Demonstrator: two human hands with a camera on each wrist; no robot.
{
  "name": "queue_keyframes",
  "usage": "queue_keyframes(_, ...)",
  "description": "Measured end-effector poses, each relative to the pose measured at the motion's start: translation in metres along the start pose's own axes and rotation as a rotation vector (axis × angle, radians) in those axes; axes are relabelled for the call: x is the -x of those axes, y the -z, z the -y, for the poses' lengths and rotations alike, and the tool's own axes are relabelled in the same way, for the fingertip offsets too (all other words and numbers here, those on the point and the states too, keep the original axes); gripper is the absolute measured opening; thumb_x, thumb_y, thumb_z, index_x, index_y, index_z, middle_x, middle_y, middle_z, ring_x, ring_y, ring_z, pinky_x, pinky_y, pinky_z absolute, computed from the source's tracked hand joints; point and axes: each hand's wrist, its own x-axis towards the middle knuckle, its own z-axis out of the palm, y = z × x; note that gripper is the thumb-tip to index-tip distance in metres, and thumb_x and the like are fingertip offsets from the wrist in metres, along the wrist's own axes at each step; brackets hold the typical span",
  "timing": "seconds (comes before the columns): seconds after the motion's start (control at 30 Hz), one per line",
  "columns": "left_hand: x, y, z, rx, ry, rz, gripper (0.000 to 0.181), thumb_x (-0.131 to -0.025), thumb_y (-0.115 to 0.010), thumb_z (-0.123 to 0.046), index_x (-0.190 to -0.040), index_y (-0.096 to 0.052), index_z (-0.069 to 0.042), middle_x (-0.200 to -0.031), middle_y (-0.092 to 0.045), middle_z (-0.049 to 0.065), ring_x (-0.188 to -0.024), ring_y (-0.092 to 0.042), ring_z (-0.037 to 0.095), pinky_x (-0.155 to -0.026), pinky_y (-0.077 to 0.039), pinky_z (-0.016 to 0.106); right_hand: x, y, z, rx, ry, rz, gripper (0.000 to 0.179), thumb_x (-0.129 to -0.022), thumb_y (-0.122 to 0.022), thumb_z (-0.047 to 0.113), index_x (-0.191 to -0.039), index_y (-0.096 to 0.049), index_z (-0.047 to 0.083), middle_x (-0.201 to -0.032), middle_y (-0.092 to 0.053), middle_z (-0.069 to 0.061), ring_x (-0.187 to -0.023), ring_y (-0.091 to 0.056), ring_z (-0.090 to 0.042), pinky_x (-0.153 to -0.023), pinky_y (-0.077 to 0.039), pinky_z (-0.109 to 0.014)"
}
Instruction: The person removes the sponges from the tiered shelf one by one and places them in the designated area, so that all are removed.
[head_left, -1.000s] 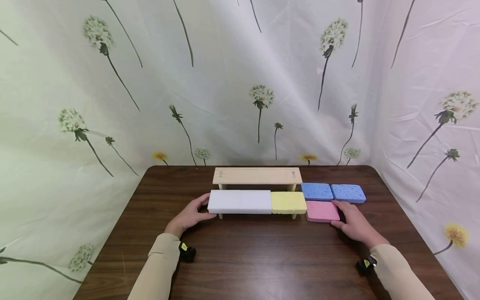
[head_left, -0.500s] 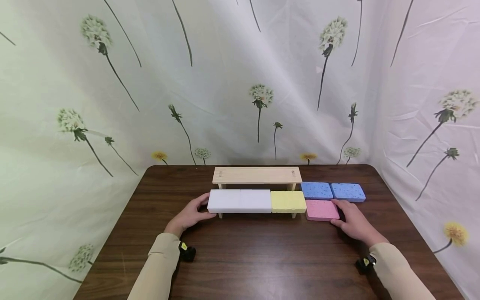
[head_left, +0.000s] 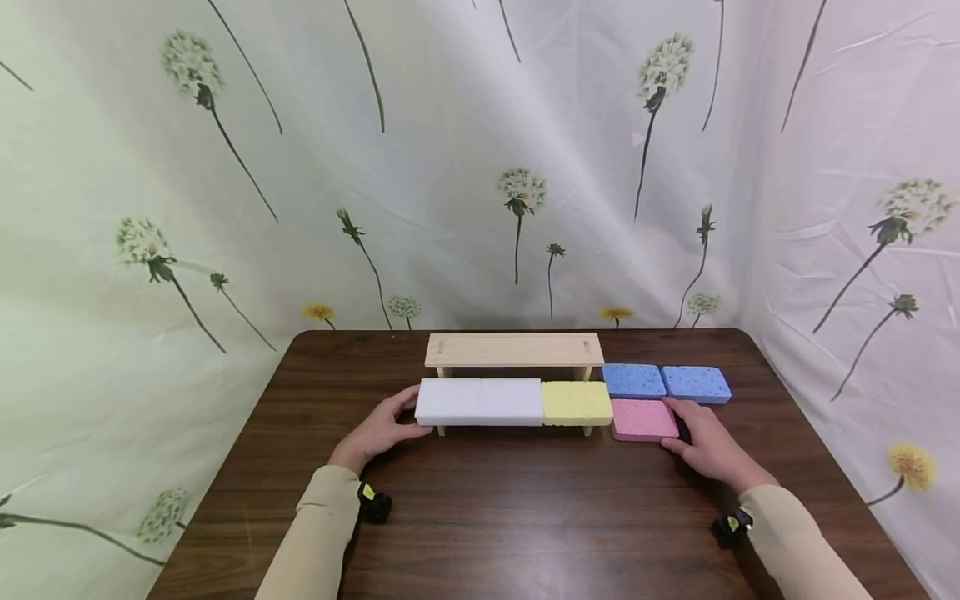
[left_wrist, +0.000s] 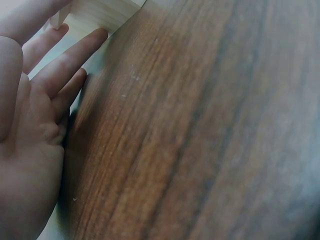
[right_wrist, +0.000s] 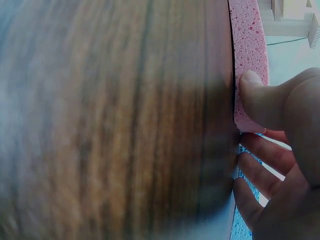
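Note:
Two white sponge-like blocks [head_left: 480, 402] and a yellow sponge [head_left: 577, 403] lie in a row on the front step of a small wooden stand [head_left: 514, 350]. My left hand [head_left: 384, 427] is at the left end of this row, thumb toward the front and index finger toward the back. In the left wrist view its fingers [left_wrist: 65, 67] stretch out nearly straight below the wooden step. A pink sponge [head_left: 644, 420] lies on the table right of the stand. My right hand [head_left: 708, 446] pinches its right end; the right wrist view shows the thumb on its front side.
Two blue sponges [head_left: 697, 383] lie side by side behind the pink one. The stand's rear step rises behind the row. Dark wood tabletop [head_left: 525, 517] stretches toward me. A flower-print curtain [head_left: 450, 183] hangs along the table's back and sides.

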Motion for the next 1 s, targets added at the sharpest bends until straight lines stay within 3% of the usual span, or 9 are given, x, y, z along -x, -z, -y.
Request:
queue_keyframes(0.13,-0.001,0.0,0.001,0.001,0.005,0.0,0.079,-0.09,-0.085,-0.014,-0.158,-0.044,-0.003,-0.144,-0.063,0.019,-0.136,-0.052,0.035,-0.114,-0.035,0.055,0.0,0.003,0.001,-0.008,-0.021,0.0,0.077,-0.092,-0.083,0.021,-0.153,-0.044,-0.006,-0.149,-0.05,-0.034,-0.137,-0.046,-0.053,-0.11,-0.036,-0.07)
queue_keyframes(0.33,-0.001,0.001,0.002,0.001,0.008,0.005,0.079,-0.09,-0.085,-0.016,-0.157,-0.045,-0.003,-0.143,-0.064,0.018,-0.136,-0.052,0.034,-0.115,-0.034,0.056,0.002,0.006,0.001,-0.046,-0.011,-0.082,0.085,-0.085,-0.09,0.026,-0.151,-0.046,-0.005,-0.146,-0.055,-0.03,-0.134,-0.051,-0.049,-0.108,-0.04,-0.068)
queue_keyframes(0.53,-0.001,0.002,0.001,0.007,0.008,0.005,0.079,-0.09,-0.085,-0.015,-0.157,-0.045,-0.003,-0.143,-0.064,0.019,-0.137,-0.051,0.035,-0.115,-0.034,0.057,-0.001,0.009,0.01,-0.047,-0.011,-0.12,0.09,-0.086,-0.089,0.039,-0.153,-0.044,-0.003,-0.148,-0.052,-0.028,-0.137,-0.047,-0.047,-0.108,-0.041,-0.069)
queue_keyframes(0.8,-0.001,0.002,-0.001,0.001,0.01,0.001,0.079,-0.091,-0.085,-0.015,-0.157,-0.044,-0.002,-0.143,-0.064,0.019,-0.136,-0.051,0.034,-0.115,-0.034,0.057,-0.018,0.006,0.035,-0.07,0.108,-0.124,0.091,-0.084,-0.09,0.042,-0.155,-0.047,0.004,-0.151,-0.053,-0.02,-0.135,-0.05,-0.041,-0.106,-0.044,-0.066)
queue_keyframes(1.0,0.002,0.001,-0.005,-0.023,0.002,0.002,0.079,-0.091,-0.085,-0.016,-0.157,-0.044,-0.002,-0.142,-0.064,0.019,-0.135,-0.052,0.034,-0.114,-0.036,0.056,-0.03,0.003,0.054,-0.123,0.181,-0.075,0.089,-0.086,-0.087,0.046,-0.154,-0.049,0.004,-0.153,-0.054,-0.018,-0.137,-0.051,-0.04,-0.107,-0.045,-0.065)
